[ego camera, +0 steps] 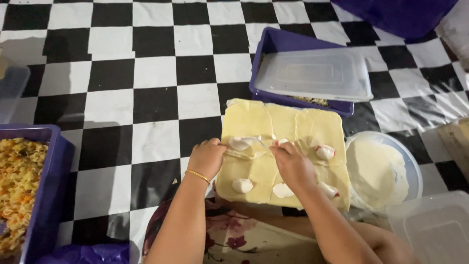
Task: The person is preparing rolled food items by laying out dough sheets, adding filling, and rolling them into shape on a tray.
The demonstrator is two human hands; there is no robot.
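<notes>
While both hands pinch the pastry sheet, left hand at its edge, right hand mid-sheet.

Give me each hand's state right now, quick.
Left hand: closed, fingers curled on the edge of the pale dough sheet.
Right hand: closed, pinching a thin utensil over the sheet.

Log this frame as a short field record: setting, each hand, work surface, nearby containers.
setting: black and white checkered floor, seen from above
left hand: fist closed at the left edge of the pale yellow sheets, gold bracelet on wrist
right hand: pinching a thin utensil at a white dollop
sheets: several white dollops on them
behind: purple bin with clear lid
right: round tub of white paste
left: purple bin of yellow food
</notes>
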